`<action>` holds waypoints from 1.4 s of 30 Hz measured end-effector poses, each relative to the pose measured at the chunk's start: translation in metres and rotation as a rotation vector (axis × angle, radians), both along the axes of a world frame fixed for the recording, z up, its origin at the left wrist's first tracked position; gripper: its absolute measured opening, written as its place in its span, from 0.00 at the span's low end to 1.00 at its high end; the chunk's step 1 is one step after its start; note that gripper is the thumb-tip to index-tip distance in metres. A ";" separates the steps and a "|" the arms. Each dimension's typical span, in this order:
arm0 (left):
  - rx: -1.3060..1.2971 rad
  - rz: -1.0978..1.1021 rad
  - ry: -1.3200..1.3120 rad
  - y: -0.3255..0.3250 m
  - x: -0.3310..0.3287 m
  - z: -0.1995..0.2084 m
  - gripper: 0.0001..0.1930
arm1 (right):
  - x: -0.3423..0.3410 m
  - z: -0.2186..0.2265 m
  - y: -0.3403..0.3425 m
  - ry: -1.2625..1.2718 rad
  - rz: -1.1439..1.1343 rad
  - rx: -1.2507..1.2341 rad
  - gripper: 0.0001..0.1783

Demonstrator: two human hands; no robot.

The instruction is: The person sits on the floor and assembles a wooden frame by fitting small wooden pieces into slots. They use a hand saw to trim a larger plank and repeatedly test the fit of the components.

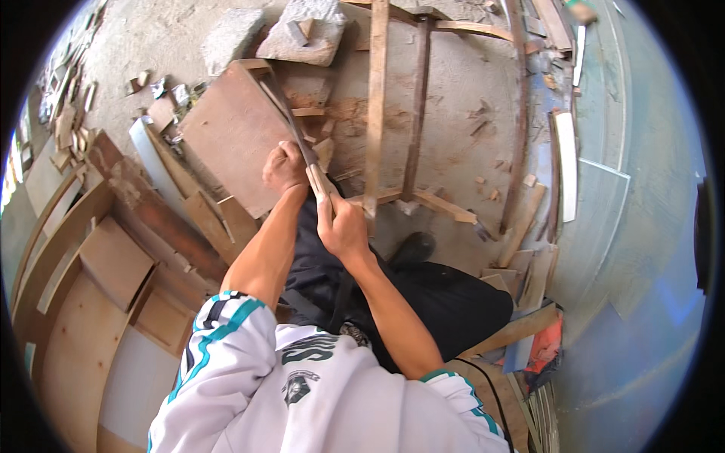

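My right hand (346,229) is closed round the pale wooden handle of a long, narrow, dark-bladed tool (293,119), seen nearly edge-on; its exact kind is unclear. The blade runs up and away to the left, along the edge of a flat brown board (230,124). Just left of the handle, my left hand (284,167) makes a fist over the board's right edge. Whatever lies inside those fingers is hidden. Small wood pieces (310,112) show to the right of the blade, below the board's level.
Ahead stands a wooden frame of slats (376,98). Two concrete blocks (306,32) lie beyond the board. Wooden panels and a cabinet-like frame (113,264) fill the left side. Offcuts (525,219) border a large bluish sheet (634,226) at right. A black cable (491,389) runs near my right side.
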State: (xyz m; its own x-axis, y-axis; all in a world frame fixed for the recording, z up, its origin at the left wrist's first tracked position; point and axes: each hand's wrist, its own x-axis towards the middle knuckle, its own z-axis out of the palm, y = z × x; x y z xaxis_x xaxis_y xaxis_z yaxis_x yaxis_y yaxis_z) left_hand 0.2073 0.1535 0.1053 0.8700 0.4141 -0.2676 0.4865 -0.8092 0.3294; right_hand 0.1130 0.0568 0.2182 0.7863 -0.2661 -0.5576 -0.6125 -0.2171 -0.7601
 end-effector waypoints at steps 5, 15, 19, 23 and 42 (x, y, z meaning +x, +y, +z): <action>0.077 -0.058 -0.018 0.008 -0.004 -0.011 0.22 | -0.053 0.107 -0.024 -0.140 -0.158 0.057 0.18; 0.086 -0.092 0.014 0.008 -0.002 -0.006 0.21 | -0.042 0.092 -0.015 -0.023 -0.206 0.074 0.19; 0.124 -0.100 0.027 0.007 -0.003 -0.009 0.22 | -0.058 0.064 0.006 -0.114 -0.187 -0.006 0.20; 0.057 -0.019 0.040 0.004 0.001 -0.002 0.22 | -0.003 0.026 0.001 0.057 -0.124 0.062 0.18; 0.074 -0.061 0.094 0.004 0.001 0.003 0.24 | -0.041 0.045 0.000 0.143 -0.026 -0.055 0.16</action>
